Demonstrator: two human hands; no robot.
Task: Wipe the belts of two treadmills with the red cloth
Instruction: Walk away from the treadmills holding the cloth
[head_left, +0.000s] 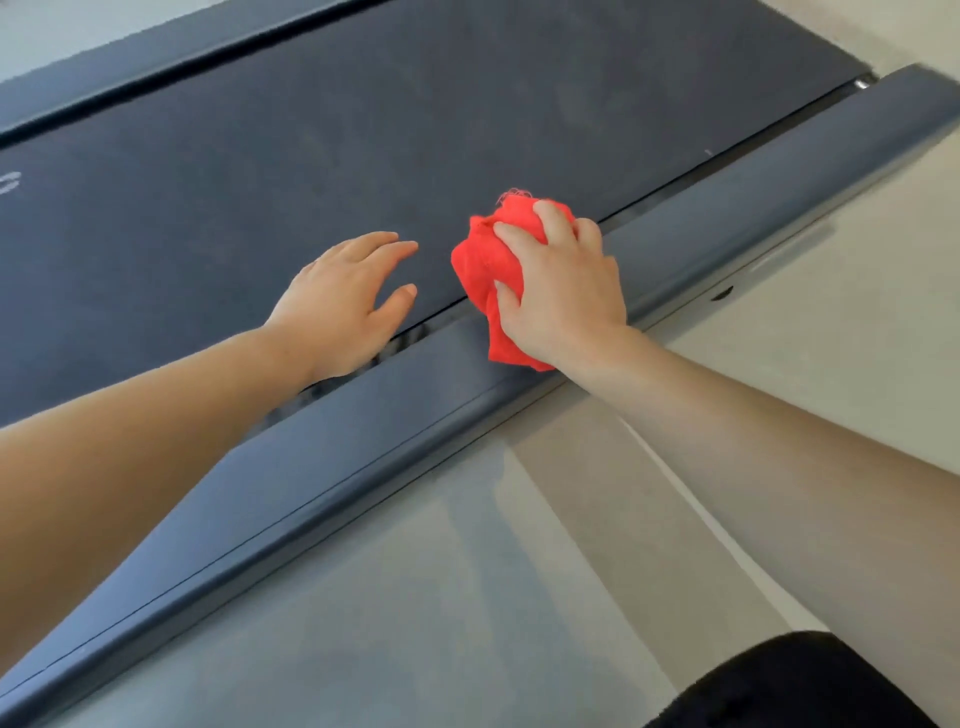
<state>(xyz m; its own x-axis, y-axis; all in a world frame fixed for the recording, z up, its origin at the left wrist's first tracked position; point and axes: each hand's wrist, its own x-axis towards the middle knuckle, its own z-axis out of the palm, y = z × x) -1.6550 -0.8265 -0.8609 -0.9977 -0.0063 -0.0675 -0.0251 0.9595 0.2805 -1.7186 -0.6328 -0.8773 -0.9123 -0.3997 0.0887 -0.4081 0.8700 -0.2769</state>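
Saw nearest, at 5 o'clock, a black rounded shape (789, 680), too blurred to tell what. Found pale floor (441, 597) at 6 o'clock beyond it. Met next the near rail (363, 441) of a treadmill, dark grey, running from 7 o'clock up to 2 o'clock. Found the left hand (343, 301) just past that rail, a little toward 10 o'clock of centre, palm down on the belt (311, 156), fingers (379, 244) straight and close together, thumb held apart, gripping nothing. Found the right hand (561, 280) near it, at 1 o'clock of centre, fingers (558, 223) curled over the bunched red cloth (483, 260), thumb dug into it, pressing it down. Saw the red cloth lying across the seam between belt and near rail, bulging out at 10 o'clock of the right hand, its tail on the rail under the wrist. Saw the dark belt, faintly smudged, filling 9 to 12 o'clock. Made out the far rail (156, 67) at 11 o'clock.
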